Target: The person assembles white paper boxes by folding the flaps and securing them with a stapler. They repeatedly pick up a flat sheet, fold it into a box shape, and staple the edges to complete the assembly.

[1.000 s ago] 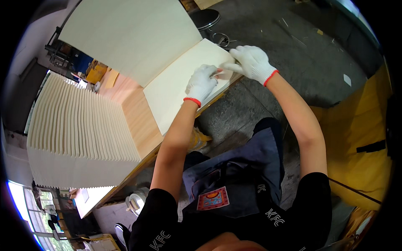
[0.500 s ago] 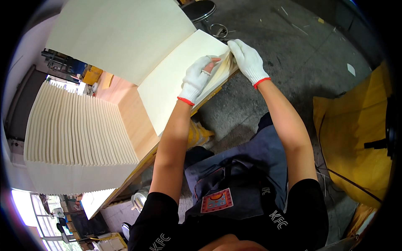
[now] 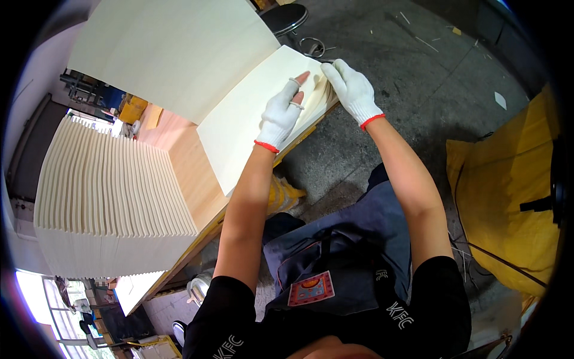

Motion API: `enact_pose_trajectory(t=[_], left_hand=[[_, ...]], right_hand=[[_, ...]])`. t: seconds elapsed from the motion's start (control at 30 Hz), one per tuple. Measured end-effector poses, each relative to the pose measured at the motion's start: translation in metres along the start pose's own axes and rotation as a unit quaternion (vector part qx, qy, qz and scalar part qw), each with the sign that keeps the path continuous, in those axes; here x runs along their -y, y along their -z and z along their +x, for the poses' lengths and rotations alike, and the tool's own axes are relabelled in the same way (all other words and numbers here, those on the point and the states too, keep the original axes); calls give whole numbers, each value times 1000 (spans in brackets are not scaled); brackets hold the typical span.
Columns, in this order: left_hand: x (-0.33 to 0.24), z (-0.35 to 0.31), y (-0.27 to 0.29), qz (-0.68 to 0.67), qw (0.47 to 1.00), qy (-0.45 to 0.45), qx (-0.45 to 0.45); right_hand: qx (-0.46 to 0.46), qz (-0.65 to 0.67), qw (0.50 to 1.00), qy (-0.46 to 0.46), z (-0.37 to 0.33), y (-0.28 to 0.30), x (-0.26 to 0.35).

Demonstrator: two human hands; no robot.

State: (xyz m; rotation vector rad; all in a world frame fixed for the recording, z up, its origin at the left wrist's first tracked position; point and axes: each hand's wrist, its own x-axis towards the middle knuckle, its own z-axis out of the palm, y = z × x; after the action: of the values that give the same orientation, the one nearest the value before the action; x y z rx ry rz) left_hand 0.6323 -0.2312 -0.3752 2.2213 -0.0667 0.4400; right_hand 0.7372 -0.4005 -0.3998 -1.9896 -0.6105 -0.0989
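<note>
open book [image 3: 239, 128] on wooden table [image 3: 197, 170], right by the edge | left hand [image 3: 282, 110] loose, fingers out over it | right hand [image 3: 350, 91] pinching curled leaves [image 3: 323, 91] | imo bending too hard could crease 'em

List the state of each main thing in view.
Large white book: open, pages curled near one corner.
Left hand: gloved, thumb and one fingertip bare, open over the pages.
Right hand: gloved, at the curled corner.
White stack: layered, edges staggered.
Stool: upright.
Apron: worn.
</note>
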Motion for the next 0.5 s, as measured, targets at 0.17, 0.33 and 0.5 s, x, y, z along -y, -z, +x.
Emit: enact_pose_trajectory(t=[0.17,0.33,0.5], left_hand=[[-2,2,1,92,994,46,47],[-8,2,-3,66,996,54,35],[-2,3,0,82,994,64,45]], right_hand=[[-48,1,999,23,2,-7,-5],[-58,0,998,29,2,-10,-9],[-53,8,998,27,1,-9,-9]])
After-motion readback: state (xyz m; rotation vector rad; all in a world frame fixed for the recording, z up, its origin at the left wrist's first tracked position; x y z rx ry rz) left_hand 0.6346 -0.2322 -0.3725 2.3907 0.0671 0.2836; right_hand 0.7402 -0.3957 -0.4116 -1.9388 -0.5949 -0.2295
